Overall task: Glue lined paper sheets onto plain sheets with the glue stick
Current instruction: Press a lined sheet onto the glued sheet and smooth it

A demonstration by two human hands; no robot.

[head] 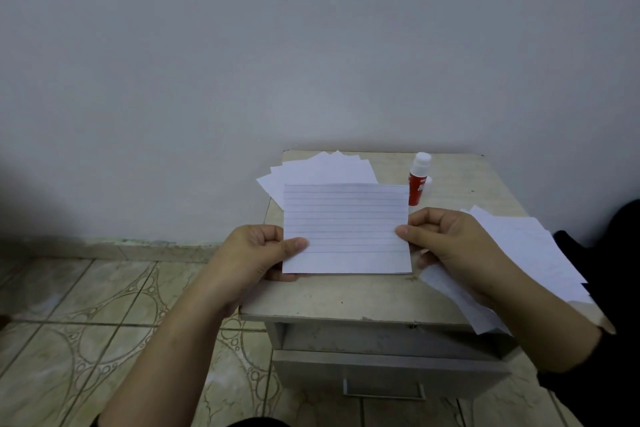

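A lined paper sheet (346, 229) is held up over the small table (339, 295), lined side facing me. My left hand (256, 253) pinches its left edge with the thumb on top. My right hand (446, 239) pinches its right edge the same way. A red glue stick (418, 180) with a white top stands upright at the back of the table, just behind the sheet's right corner. A fanned pile of plain white sheets (322, 168) lies at the back left, partly hidden by the held sheet.
Another pile of white sheets (526, 253) lies on the table's right side and hangs over its edge. Below the tabletop a drawer (384, 374) stands slightly pulled out. A tiled floor (86, 322) spreads to the left, a plain wall behind, a dark object (620, 229) at the right edge.
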